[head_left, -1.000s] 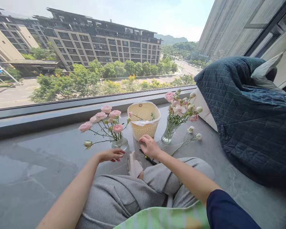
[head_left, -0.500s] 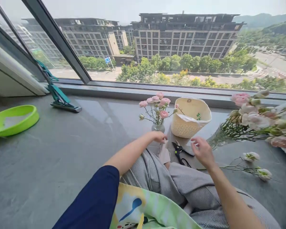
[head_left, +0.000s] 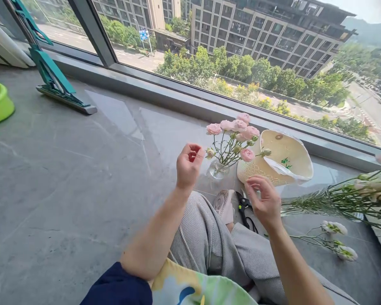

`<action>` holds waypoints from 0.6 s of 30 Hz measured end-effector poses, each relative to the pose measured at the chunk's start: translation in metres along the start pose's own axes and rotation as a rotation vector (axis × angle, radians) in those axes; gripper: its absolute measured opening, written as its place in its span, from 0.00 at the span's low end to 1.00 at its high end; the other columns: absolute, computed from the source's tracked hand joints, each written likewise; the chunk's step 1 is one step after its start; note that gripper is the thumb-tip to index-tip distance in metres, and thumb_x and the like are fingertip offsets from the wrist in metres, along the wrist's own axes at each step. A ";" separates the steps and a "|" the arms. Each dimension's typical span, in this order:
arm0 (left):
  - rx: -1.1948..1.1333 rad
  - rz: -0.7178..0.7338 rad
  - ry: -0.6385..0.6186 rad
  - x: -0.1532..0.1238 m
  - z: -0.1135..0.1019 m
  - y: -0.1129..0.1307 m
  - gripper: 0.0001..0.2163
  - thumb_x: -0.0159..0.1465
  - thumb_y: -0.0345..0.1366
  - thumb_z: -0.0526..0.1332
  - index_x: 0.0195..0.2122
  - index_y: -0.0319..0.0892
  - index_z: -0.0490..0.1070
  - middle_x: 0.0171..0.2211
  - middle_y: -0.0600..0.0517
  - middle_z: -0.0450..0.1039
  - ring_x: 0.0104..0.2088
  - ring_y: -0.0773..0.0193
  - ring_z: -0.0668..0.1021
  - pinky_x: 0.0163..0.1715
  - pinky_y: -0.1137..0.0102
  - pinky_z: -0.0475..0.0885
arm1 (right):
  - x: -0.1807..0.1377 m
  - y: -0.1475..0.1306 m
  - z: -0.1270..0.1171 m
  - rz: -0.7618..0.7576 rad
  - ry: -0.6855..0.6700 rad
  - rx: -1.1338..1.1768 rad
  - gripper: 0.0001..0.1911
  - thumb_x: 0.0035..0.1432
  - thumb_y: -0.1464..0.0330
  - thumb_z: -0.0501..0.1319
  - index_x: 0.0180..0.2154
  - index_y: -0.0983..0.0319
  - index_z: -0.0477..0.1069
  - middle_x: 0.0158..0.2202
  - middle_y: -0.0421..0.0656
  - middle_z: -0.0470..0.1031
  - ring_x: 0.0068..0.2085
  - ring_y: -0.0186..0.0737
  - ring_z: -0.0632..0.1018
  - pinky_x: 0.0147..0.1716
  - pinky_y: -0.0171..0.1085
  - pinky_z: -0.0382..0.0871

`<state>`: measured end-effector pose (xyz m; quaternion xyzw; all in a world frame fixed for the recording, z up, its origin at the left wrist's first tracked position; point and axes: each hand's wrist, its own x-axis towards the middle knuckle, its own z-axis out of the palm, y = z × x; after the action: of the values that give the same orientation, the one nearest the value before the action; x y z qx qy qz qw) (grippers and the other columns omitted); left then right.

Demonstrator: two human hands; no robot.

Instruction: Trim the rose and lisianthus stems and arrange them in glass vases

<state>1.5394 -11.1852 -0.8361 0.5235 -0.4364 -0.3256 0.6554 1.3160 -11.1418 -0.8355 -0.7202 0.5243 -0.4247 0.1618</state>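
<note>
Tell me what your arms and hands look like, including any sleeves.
The left hand and right hand are bare, with no gloves, and no watch or bracelet shows at either wrist. A dark navy sleeve ends above the left elbow; both forearms are bare.

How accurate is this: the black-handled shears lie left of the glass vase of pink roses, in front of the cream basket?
Not quite: in the head view, the black-handled shears lie right of the glass vase of pink roses, not left of it. They are still in front of the cream basket.
</note>
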 end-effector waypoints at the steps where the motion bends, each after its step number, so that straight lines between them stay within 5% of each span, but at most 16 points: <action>1: -0.033 -0.057 0.040 0.005 -0.002 -0.007 0.08 0.61 0.41 0.60 0.31 0.42 0.67 0.24 0.56 0.64 0.24 0.72 0.67 0.25 0.77 0.63 | 0.011 -0.009 0.010 -0.013 0.008 0.019 0.04 0.59 0.66 0.60 0.36 0.60 0.72 0.40 0.45 0.73 0.43 0.40 0.75 0.41 0.41 0.73; 4: -0.011 -0.133 0.034 0.014 -0.005 -0.022 0.09 0.59 0.42 0.62 0.32 0.41 0.70 0.26 0.55 0.66 0.25 0.72 0.67 0.27 0.76 0.64 | 0.041 -0.030 0.035 -0.081 0.018 0.023 0.03 0.58 0.67 0.61 0.35 0.60 0.72 0.40 0.45 0.73 0.42 0.39 0.75 0.41 0.40 0.73; 8: 0.170 -0.058 0.025 0.013 -0.009 -0.022 0.08 0.58 0.42 0.64 0.33 0.42 0.74 0.33 0.53 0.69 0.30 0.70 0.69 0.34 0.73 0.66 | 0.067 -0.044 0.055 -0.172 0.024 -0.069 0.03 0.58 0.68 0.61 0.35 0.59 0.74 0.40 0.44 0.73 0.42 0.38 0.74 0.44 0.41 0.71; 18: 0.306 0.069 -0.014 0.014 -0.012 -0.019 0.07 0.56 0.40 0.67 0.33 0.44 0.78 0.36 0.51 0.67 0.36 0.67 0.71 0.39 0.71 0.70 | 0.089 -0.031 0.069 -0.222 -0.108 -0.182 0.09 0.61 0.68 0.59 0.42 0.54 0.75 0.46 0.44 0.69 0.45 0.40 0.73 0.46 0.44 0.69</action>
<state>1.5568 -11.1970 -0.8526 0.5997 -0.5032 -0.2360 0.5757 1.3973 -11.2240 -0.8156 -0.8073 0.4684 -0.3510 0.0758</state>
